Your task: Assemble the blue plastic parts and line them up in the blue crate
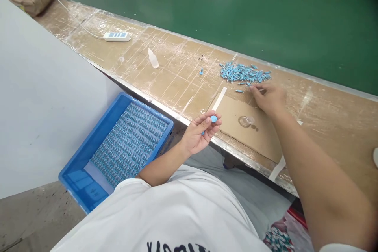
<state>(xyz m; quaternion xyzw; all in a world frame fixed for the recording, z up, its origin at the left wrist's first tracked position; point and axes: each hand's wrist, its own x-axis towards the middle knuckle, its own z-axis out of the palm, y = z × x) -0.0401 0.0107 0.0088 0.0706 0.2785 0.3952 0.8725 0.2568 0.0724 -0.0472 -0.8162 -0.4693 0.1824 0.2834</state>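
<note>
We pinch a small blue piece [214, 118] between the thumb and fingertips of our left hand [199, 133], held up just off the near edge of the desk [177, 78], at about the centre of the view. Our right hand [268, 98] lies out at 2 o'clock from it, palm down on the desk with the fingers curled loosely; its fingertips touch the near edge of a heap of blue pieces [243, 73], and we cannot tell whether they grip one. Between the two hands lies a sheet of cardboard [251, 130] with a small clear cap [247, 120] on it and a white strip [219, 99] at its far left edge. Farther out at 10 o'clock a small clear bottle [153, 58] lies on the desk, and beyond it a white power strip [117, 36]. At 8 o'clock, below the desk, a blue tray [88, 157] holds rows of blue pieces.
</note>
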